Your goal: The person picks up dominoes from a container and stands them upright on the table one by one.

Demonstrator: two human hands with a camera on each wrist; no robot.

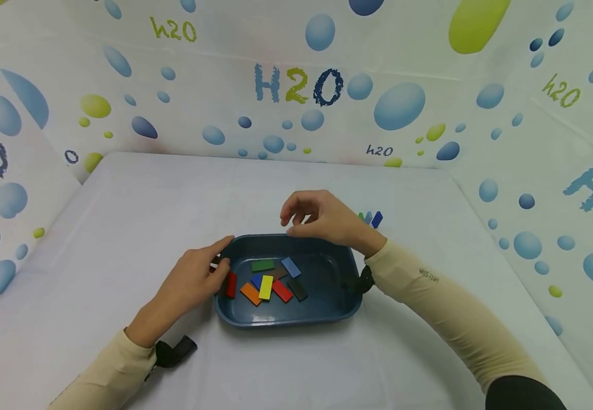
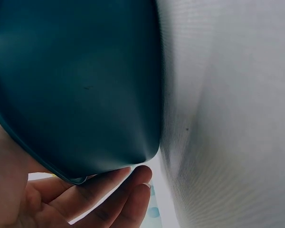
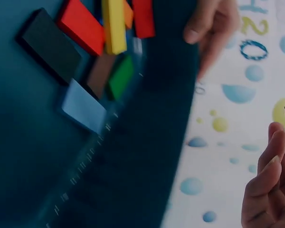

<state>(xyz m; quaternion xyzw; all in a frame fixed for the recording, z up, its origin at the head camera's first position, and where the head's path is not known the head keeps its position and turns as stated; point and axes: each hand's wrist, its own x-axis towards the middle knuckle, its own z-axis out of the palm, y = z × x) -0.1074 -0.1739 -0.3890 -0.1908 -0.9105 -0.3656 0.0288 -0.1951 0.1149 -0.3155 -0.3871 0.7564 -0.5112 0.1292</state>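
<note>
My left hand (image 1: 187,285) grips the left end of a dark blue tray (image 1: 327,312), thumb on the inner side of the rim and fingers around the outside; the left wrist view shows those fingers against the tray's wall (image 2: 80,95). Over the far rim hovers my right hand (image 1: 324,219), fingers loosely bent, with nothing visible between them. Flat coloured blocks lie loosely in the tray, among them a yellow block (image 1: 266,287), an orange block (image 1: 250,294), a green block (image 1: 262,265), a light blue block (image 3: 84,105) and a black block (image 3: 50,46).
Behind the right hand, past the tray's far right corner, a blue block (image 1: 376,220) stands on edge beside a light blue block (image 1: 368,217) and a green one, partly hidden. A white cloth (image 1: 147,199) covers the table. A printed curtain (image 1: 224,51) hangs behind.
</note>
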